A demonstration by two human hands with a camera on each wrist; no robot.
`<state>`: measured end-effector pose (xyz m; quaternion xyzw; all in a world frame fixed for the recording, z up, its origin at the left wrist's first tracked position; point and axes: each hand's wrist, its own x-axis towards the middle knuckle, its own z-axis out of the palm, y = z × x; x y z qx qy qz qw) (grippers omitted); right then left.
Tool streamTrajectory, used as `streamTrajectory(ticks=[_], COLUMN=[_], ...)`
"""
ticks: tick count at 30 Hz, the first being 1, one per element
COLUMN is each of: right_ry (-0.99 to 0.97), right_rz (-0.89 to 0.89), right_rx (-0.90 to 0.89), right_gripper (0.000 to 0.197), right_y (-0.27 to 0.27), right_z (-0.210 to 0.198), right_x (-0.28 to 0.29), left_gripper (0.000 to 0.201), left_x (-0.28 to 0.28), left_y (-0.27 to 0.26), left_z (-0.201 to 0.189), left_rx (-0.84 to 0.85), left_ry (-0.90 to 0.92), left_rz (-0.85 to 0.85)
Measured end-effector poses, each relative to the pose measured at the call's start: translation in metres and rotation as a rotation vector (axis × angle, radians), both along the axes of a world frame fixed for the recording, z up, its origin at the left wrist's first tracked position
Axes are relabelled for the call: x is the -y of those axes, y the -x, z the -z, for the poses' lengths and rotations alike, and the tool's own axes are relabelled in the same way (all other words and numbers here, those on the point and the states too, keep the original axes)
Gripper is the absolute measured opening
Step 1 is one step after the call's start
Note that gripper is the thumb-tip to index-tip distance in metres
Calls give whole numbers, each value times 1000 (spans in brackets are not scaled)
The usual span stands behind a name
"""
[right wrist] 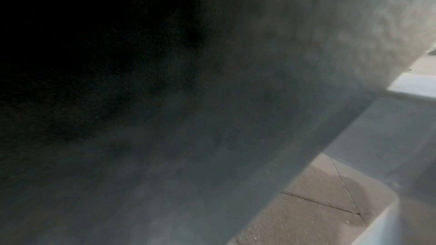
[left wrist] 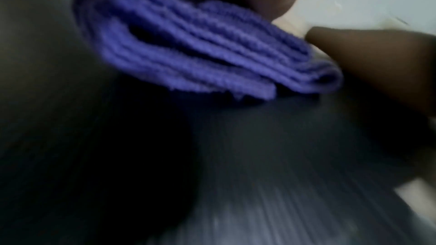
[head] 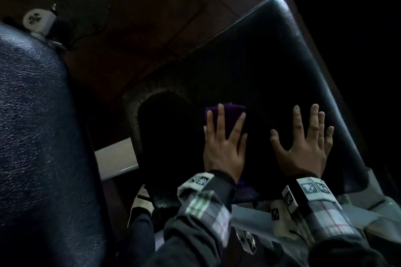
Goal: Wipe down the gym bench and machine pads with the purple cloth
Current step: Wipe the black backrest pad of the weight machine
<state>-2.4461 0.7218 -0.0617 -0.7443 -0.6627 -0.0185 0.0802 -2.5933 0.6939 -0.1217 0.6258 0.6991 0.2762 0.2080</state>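
Head view looks down on a dark padded bench pad (head: 271,67) that slants away toward the upper right; both hands lie flat on it with fingers spread and straight; the left hand (head: 224,147) presses on the folded purple cloth (head: 225,112), which shows beyond the fingertips and again as a strip near the wrist; the right hand (head: 303,147) rests bare on the pad just beside it, touching no cloth; both wrists carry bands with printed markers over plaid sleeves (head: 206,208); a second, blue-black textured pad (head: 39,125) fills the left edge, well apart from the hands; the left wrist view shows the cloth's stacked folds against the pad, blurred; the right wrist view is mostly dark pad surface with a strip of paved floor (right wrist: 318,202) at the lower right.
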Motion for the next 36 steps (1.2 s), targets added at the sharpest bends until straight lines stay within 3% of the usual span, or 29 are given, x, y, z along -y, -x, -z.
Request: streamTrajectory(ticks=[5,10,14,18,22,26,31,36], right_ry=[7,5,-8,-9,-19,-24,-35,-51], right_rz=[14,10,11,5,9,9,10,10], right_rx=[-11,-11,-7,-1,4,3,-3,12], right_gripper=[74,74,74,74,74,73,73,72], right_y=[1,1,1,1,1,2,4,5], right_z=[0,1,1,1,2,2,0,0], right_x=[0,0,0,0,1,0,1,1], left_gripper=[51,52,50,48,48,53,54,50], left_x=[-38,1,34,17,-28,-53,-23,15], left_y=[47,56,26,11,29,64,64,31], left_z=[6,10,7,0,4,3,4,8], left_rx=[37,25,11,-7,-2,42,7,-36], left_ry=[76,123,118,73,20,105,127,101], left_rz=[-113,-261,-170,-54,-11,-100,-157,-73])
